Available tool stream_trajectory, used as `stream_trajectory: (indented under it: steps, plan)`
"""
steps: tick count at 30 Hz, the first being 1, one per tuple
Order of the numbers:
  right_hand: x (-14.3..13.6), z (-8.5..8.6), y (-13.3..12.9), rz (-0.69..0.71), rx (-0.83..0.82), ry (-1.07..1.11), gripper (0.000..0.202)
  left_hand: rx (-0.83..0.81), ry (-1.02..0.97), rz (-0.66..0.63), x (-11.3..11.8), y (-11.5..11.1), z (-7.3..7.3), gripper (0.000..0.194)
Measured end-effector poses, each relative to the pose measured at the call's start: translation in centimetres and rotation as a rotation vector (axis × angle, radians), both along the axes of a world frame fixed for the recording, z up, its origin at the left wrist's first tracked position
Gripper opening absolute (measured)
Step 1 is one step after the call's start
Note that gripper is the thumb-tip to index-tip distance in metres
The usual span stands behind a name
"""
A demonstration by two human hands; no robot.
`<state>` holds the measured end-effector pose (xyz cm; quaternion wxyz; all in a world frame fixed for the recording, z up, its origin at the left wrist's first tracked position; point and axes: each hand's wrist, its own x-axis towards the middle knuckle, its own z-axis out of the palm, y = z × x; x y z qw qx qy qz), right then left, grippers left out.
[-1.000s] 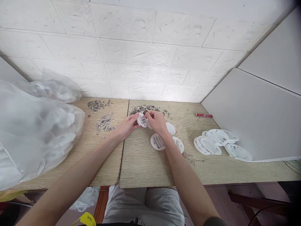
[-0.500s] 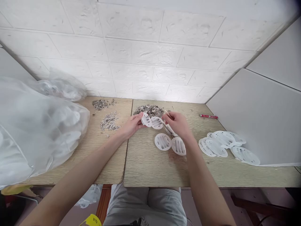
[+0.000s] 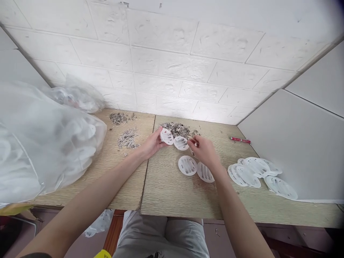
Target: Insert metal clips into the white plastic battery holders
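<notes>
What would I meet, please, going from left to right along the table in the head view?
Big plastic bag → small metal parts pile → left hand → right hand → stack of white discs → grey panel.

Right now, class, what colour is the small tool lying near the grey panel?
Red: the small tool lies on the table, clearest in the head view.

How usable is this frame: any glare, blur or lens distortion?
Head view: even, soft light with faint shadows; strong wide-angle bowing of the wall tiles and table edge; left hand, right hand and white disc reasonably sharp; plastic bag hazy, corners darkened.
</notes>
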<state>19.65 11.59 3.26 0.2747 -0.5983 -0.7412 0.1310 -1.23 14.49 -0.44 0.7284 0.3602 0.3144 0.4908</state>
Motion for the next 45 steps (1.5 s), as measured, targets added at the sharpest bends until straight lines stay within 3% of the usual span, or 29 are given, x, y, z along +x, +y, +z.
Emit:
stream_trajectory:
  steps: [5,11,21,45]
  plan:
    - [-2.5,1.4,0.9,0.231,-0.025,0.285,0.026,-0.012,-0.006,0.02,-0.1,-0.1,0.4,0.044]
    - [-2.7,-0.5,1.6,0.306,0.084,0.154,0.024,-0.002,0.056,0.004,-0.2,-0.2,0.5,0.05]
    - [-1.8,-1.9,1.4,0.324,0.199,-0.025,0.024,0.012,0.107,-0.059,-0.1,-0.2,0.8,0.052]
    - [-2.1,-1.8,0.6,0.32,0.186,-0.041,0.023,0.03,0.132,-0.101,-0.1,-0.2,0.4,0.055]
